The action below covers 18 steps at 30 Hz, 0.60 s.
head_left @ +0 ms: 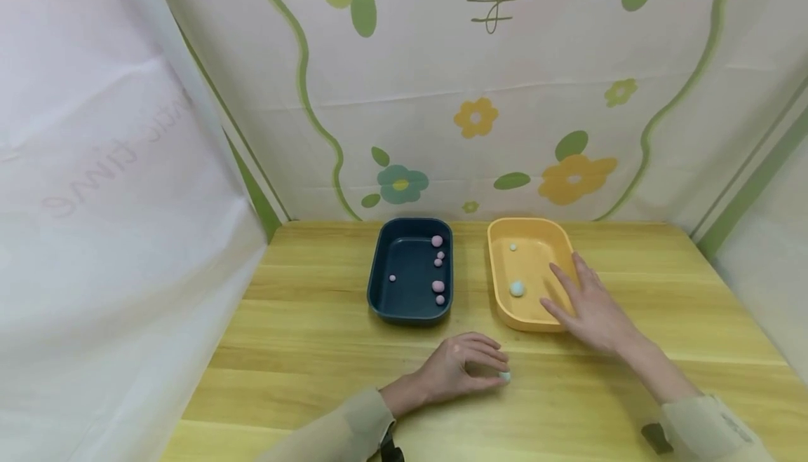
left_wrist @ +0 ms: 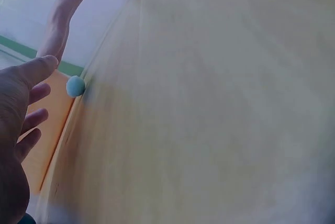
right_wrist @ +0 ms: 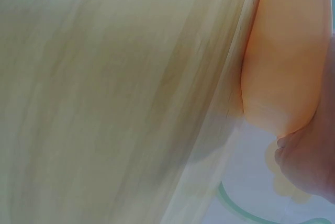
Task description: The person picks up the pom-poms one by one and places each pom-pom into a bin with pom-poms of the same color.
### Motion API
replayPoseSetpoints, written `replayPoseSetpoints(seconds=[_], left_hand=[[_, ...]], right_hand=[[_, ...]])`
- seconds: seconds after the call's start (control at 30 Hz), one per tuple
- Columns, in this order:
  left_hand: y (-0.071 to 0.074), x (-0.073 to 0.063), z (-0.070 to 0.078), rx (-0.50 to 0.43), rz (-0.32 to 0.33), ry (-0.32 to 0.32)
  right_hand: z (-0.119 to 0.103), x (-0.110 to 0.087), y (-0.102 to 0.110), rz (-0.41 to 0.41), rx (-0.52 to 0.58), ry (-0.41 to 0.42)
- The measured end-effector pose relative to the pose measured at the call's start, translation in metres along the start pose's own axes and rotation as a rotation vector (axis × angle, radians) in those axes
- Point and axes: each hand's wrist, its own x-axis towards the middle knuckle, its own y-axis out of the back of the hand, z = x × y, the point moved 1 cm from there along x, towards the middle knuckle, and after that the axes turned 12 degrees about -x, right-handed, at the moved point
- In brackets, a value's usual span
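My left hand (head_left: 457,369) is low over the table, in front of the two trays. At its fingertips a small pale blue ball (head_left: 504,376) lies on the wood. The left wrist view shows this ball (left_wrist: 76,86) just beyond the thumb and spread fingers, with a gap between. My right hand (head_left: 596,311) is at the right side of the yellow tray (head_left: 530,323), fingers spread over its rim. Inside that tray are a larger pale blue ball (head_left: 517,288) and a tiny one (head_left: 513,247). Part of the right hand (right_wrist: 309,161) shows beside the tray's wall (right_wrist: 285,51).
A dark blue tray (head_left: 410,320) stands left of the yellow one and holds several pink balls, such as one near its far corner (head_left: 437,241). Both stand on a wooden table (head_left: 303,350). Printed cloth (head_left: 404,62) hangs behind the table and at its sides.
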Motion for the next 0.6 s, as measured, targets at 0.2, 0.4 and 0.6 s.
replayPoseSetpoints(seconds=[0.2, 0.4, 0.6], left_hand=[[-0.005, 0.000, -0.008, -0.018, -0.018, 0.040], [-0.011, -0.001, -0.012, -0.008, -0.022, 0.043], [-0.013, -0.001, -0.013, -0.006, -0.016, 0.062]], right_hand=[[0.000, 0.000, -0.001, 0.000, -0.003, 0.001], [0.000, 0.000, -0.001, -0.002, 0.009, -0.005], [0.001, -0.001, -0.001, -0.001, 0.007, -0.006]])
